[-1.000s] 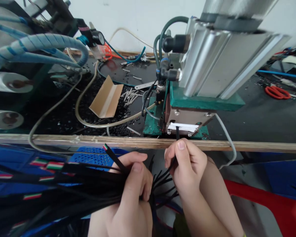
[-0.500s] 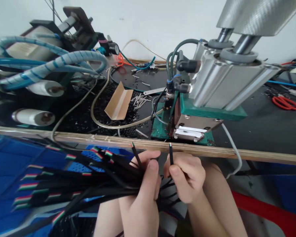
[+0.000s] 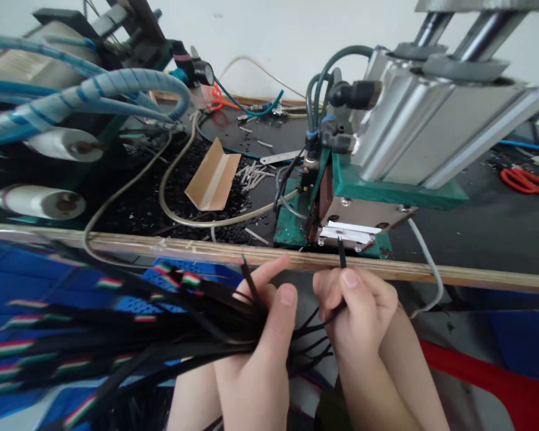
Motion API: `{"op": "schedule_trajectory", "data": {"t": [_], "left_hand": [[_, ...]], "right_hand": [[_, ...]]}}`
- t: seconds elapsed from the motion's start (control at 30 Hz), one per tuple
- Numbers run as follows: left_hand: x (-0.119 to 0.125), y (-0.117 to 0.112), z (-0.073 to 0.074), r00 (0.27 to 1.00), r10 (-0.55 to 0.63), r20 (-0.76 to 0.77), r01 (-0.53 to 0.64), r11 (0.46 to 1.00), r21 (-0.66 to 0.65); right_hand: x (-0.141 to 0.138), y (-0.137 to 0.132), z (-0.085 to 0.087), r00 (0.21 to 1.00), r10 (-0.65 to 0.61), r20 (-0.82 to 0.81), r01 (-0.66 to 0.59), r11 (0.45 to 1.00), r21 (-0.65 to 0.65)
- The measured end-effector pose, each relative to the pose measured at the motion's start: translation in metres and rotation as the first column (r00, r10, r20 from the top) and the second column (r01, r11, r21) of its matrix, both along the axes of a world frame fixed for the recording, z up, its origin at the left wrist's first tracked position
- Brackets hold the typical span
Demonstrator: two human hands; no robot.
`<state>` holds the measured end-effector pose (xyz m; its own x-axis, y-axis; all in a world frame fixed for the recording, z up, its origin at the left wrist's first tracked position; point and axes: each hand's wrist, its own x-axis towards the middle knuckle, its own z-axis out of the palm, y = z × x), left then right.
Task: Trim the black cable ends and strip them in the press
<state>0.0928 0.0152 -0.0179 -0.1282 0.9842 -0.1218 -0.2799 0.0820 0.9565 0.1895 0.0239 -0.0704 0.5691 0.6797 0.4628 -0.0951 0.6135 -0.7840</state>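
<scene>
A thick bundle of black cables (image 3: 175, 326) lies across my left hand (image 3: 265, 335), which is wrapped round it. Red, white and green inner wires show at the cable ends on the left. Between thumb and fingers, my right hand (image 3: 357, 305) pinches a single black cable (image 3: 342, 254) close to its tip. That tip points up at the white strip on the front of a pneumatic stripping machine (image 3: 348, 230). Whether it touches the strip, I cannot tell. Other cable tails run from the bundle towards and under my right hand.
A wooden bench edge (image 3: 197, 246) runs in front of my hands. Behind it are a folded cardboard piece (image 3: 213, 176), grey offcuts (image 3: 254, 176) and black scraps. Another machine with blue hoses (image 3: 117, 90) stands left, red-handled scissors (image 3: 524, 181) lie right. Blue crates are below.
My right hand has moved right and slightly up, bringing the cable tip from below the bench edge to the machine's front. My left hand still holds the bundle. The view has shifted slightly.
</scene>
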Motion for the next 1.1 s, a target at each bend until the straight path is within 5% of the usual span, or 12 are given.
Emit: {"op": "schedule_trajectory", "data": {"t": [0.23,1.1], "left_hand": [[0.007,-0.002,0.008,0.993,0.099,0.061,-0.104,0.992,0.078],[-0.005,-0.002,0.001,0.999,0.028,0.043,-0.029,0.999,0.041]], "right_hand": [[-0.003,0.007,0.009,0.977,-0.043,-0.209,0.019,0.993,-0.116],[-0.004,0.01,0.014,0.977,-0.096,-0.189,0.061,0.981,-0.184]]}}
